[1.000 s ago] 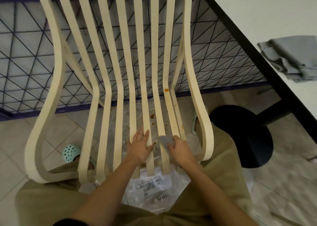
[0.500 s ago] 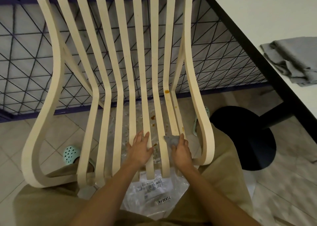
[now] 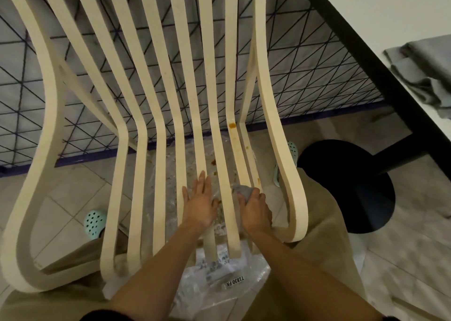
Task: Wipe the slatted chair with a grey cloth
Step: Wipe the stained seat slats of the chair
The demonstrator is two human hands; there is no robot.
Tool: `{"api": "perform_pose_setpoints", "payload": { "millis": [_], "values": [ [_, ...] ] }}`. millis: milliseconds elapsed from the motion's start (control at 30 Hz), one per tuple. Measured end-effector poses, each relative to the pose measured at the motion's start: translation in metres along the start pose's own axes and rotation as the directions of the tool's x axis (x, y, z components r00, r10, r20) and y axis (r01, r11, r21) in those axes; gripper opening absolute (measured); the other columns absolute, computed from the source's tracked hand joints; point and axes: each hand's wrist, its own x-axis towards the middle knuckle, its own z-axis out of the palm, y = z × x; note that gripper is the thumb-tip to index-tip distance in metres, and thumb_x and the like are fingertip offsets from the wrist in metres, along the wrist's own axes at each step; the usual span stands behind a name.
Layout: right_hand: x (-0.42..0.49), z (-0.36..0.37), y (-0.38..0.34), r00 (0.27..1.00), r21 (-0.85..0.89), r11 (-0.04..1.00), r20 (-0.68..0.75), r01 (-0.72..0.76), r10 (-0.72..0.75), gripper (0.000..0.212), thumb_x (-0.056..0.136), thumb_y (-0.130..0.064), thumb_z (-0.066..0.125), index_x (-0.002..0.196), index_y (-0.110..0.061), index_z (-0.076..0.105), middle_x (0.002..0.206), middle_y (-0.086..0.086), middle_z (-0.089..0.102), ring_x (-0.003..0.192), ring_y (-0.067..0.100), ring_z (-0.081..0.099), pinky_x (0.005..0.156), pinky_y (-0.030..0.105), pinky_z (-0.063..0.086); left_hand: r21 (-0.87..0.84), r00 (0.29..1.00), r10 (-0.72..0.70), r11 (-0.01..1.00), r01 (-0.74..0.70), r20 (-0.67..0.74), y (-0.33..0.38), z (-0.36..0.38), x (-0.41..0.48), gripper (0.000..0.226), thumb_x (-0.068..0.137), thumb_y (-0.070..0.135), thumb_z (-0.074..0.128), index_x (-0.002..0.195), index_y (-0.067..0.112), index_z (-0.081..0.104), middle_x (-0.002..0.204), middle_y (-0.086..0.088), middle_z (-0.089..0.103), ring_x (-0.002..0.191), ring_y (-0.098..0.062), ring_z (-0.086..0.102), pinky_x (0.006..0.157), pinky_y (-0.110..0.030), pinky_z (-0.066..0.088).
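Head view, tiled floor (image 3: 61, 198) under cream slatted chair (image 3: 146, 101), wire mesh fence (image 3: 305, 64) at twelve o'clock, white table (image 3: 390, 10) at two o'clock carrying folded grey fabric (image 3: 424, 74), left hand (image 3: 199, 204) flat and spread on slats, right hand (image 3: 256, 212) clamped on grey cloth (image 3: 242, 191) at five o'clock on seat, clear plastic bag (image 3: 219, 281) below.
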Motion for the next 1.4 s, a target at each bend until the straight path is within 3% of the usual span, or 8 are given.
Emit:
{"api": "perform_pose_setpoints", "payload": {
  "millis": [400, 733, 867, 967, 1167, 1400],
  "values": [
    [0.031, 0.006, -0.019, 0.995, -0.090, 0.995, -0.086, 0.041, -0.049, 0.040, 0.103, -0.042, 0.037, 0.129, -0.011, 0.044, 0.119, 0.012, 0.056, 0.098, 0.032, 0.062, 0.071, 0.038, 0.047, 0.082, 0.999, -0.024, 0.996, 0.027, -0.036, -0.006, 0.007, 0.050, 0.076, 0.102, 0.042, 0.029, 0.152, 0.009, -0.016, 0.160, -0.006, -0.026, 0.149, -0.025, -0.015, 0.121, -0.050, -0.004],
    [0.063, 0.005, -0.037, 0.993, -0.137, 0.988, -0.086, 0.072, -0.085, 0.046, 0.102, -0.044, 0.039, 0.131, -0.008, 0.042, 0.120, 0.014, 0.057, 0.096, 0.032, 0.064, 0.070, 0.039, 0.048, 0.016, 0.994, -0.045, 0.999, 0.047, -0.099, -0.002, 0.013, 0.065, 0.075, 0.101, 0.032, 0.034, 0.153, 0.010, -0.015, 0.160, -0.004, -0.024, 0.149, -0.027, -0.013, 0.120, -0.046, -0.007],
    [0.075, 0.005, -0.046, 0.992, -0.138, 0.987, -0.087, 0.078, -0.091, 0.044, 0.103, -0.043, 0.038, 0.128, -0.008, 0.043, 0.120, 0.014, 0.056, 0.097, 0.034, 0.064, 0.072, 0.040, 0.047, -0.022, 0.993, -0.067, 0.998, 0.065, -0.101, -0.004, 0.010, 0.082, 0.079, 0.099, 0.026, 0.042, 0.154, 0.009, -0.011, 0.162, -0.004, -0.020, 0.150, -0.029, -0.006, 0.121, -0.050, 0.007],
    [0.084, 0.004, -0.053, 0.992, -0.102, 0.992, -0.097, 0.073, -0.083, 0.041, 0.103, -0.042, 0.038, 0.127, -0.009, 0.044, 0.119, 0.014, 0.056, 0.096, 0.036, 0.063, 0.073, 0.041, 0.047, -0.044, 0.989, -0.086, 0.996, 0.082, -0.123, 0.000, 0.009, 0.085, 0.085, 0.094, 0.021, 0.047, 0.154, 0.009, -0.012, 0.162, -0.003, -0.020, 0.150, -0.031, -0.001, 0.121, -0.050, 0.009],
    [0.115, 0.004, -0.071, 0.994, -0.049, 0.998, -0.099, 0.049, -0.054, 0.036, 0.103, -0.040, 0.039, 0.121, -0.009, 0.045, 0.117, 0.015, 0.058, 0.101, 0.037, 0.061, 0.076, 0.044, 0.046, -0.171, 0.976, -0.088, 0.984, 0.054, -0.199, 0.002, 0.010, 0.079, 0.088, 0.090, 0.018, 0.051, 0.155, 0.015, -0.010, 0.163, 0.004, -0.016, 0.139, -0.029, 0.033, 0.117, -0.048, 0.022],
    [0.168, 0.012, -0.094, 0.989, -0.003, 0.999, -0.142, 0.044, -0.044, 0.041, 0.101, -0.044, 0.042, 0.120, -0.008, 0.048, 0.112, 0.015, 0.063, 0.100, 0.035, 0.062, 0.080, 0.041, 0.049, -0.188, 0.976, -0.110, 0.979, 0.074, -0.190, 0.004, 0.006, 0.080, 0.093, 0.089, 0.017, 0.055, 0.155, 0.018, -0.012, 0.161, 0.008, -0.021, 0.135, -0.027, 0.037, 0.112, -0.044, 0.032]
  ]
}}
